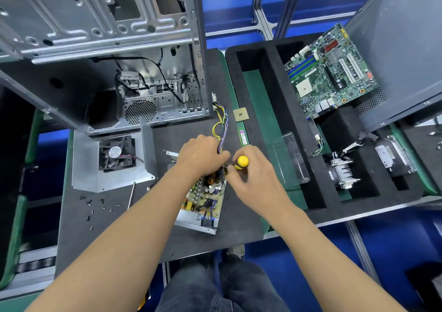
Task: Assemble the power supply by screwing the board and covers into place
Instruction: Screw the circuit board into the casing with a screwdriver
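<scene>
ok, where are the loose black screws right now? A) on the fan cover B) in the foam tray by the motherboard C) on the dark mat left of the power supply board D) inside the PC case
C: the loose black screws lie scattered on the dark mat, left of the power supply board and below the fan cover.

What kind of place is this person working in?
Most likely a computer assembly or repair workstation. An open desktop computer case stands on the dark mat, a bare motherboard rests in a black foam tray, and the hands work a yellow-handled screwdriver over a power supply board.
</scene>
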The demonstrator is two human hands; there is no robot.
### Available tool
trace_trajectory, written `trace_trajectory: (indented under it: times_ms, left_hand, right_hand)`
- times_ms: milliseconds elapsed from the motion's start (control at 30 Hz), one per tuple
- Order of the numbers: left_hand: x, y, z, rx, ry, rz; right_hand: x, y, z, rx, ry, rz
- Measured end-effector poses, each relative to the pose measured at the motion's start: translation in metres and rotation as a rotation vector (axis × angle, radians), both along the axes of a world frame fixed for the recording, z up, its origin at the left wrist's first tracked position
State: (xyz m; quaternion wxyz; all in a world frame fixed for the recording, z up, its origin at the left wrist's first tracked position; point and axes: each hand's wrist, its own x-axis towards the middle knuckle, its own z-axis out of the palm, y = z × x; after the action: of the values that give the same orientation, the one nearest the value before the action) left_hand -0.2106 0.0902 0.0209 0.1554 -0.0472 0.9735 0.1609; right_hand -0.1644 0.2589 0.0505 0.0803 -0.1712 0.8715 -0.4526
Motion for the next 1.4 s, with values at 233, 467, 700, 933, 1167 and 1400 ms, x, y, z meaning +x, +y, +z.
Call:
trace_trajectory:
  times_ms: [233,467,700,933,1167,1400]
  left_hand:
    - [-0.001,0.0,-0.001,-0.02,-0.006,-0.021]
    - [-0.001,0.002,0.003,-0.015,-0.012,-0.006]
    - [-0.001,0.003,0.006,-0.01,-0.037,-0.003]
    - [0.001,0.003,0.015,0.005,-0.066,-0.018]
    - [0.001,0.003,0.018,-0.006,-0.067,-0.047]
    - [0.0,0.004,0.017,-0.021,-0.09,-0.032]
  right_hand:
    - [-0.012,0.003,0.02,0.131,0.036,0.083]
    - [-0.026,0.0,0.043,0.357,-0.034,0.229]
    - [-0.029,-0.005,0.055,0.75,0.178,0.313]
    - [-0.019,-0.013,0.058,0.819,0.22,0.401]
    - [-0.02,-0.022,0.065,0.998,0.247,0.466]
    - [-0.026,-0.03,0.066,1.051,0.396,0.45]
